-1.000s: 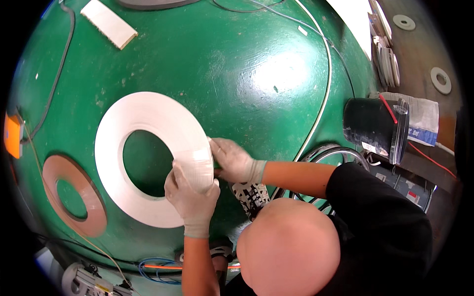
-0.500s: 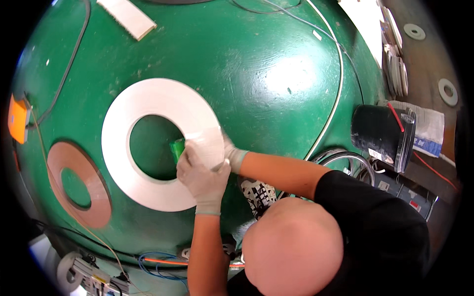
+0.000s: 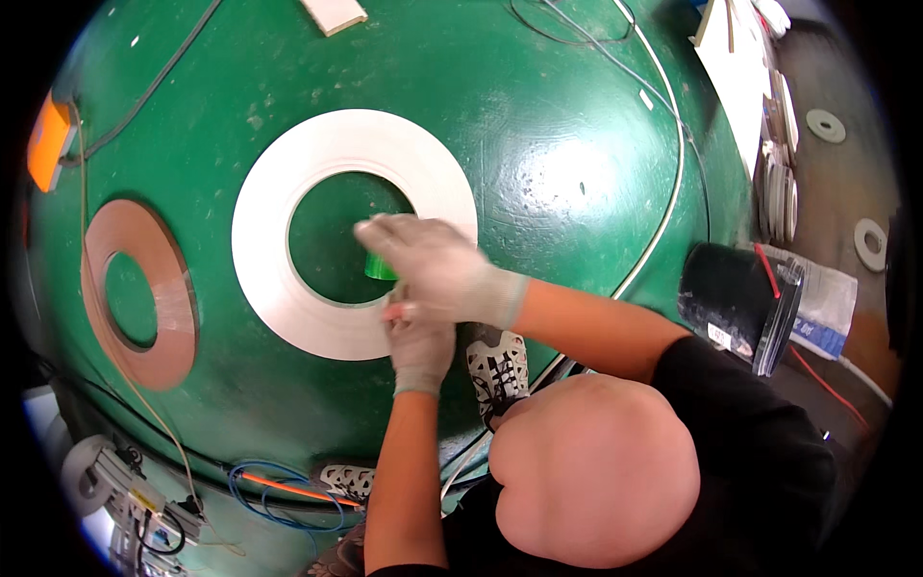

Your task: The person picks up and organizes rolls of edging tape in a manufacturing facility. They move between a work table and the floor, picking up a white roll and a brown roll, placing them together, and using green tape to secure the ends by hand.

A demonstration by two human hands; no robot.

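Observation:
A large white ring-shaped coil (image 3: pixel 269 231) of flat banding lies on the green floor. My gloved right hand (image 3: pixel 433 264) reaches over its near right side, fingers stretched out toward the central hole and slightly blurred. Below it is my gloved left hand (image 3: pixel 423 348), at the coil's near edge; its fingers are mostly hidden by the right hand. A small reddish patch shows at the left fingertips, too blurred to name. Just under the right fingers, in the coil's hole, a shiny green roll (image 3: pixel 379 267), looking like tape, is partly covered. Which hand touches it, I cannot tell.
A brown coil (image 3: pixel 183 308) lies at the left, with an orange object (image 3: pixel 50 142) beyond it. Cables and a blue hose (image 3: pixel 288 524) run over the floor near my shoes (image 3: pixel 498 370). A black bin (image 3: pixel 731 298) stands at the right. A pale board (image 3: pixel 335 13) lies far off.
My right hand has come from the coil's outer side up over its top, across the left hand. The left hand has drawn back from the inner edge. The view has shifted.

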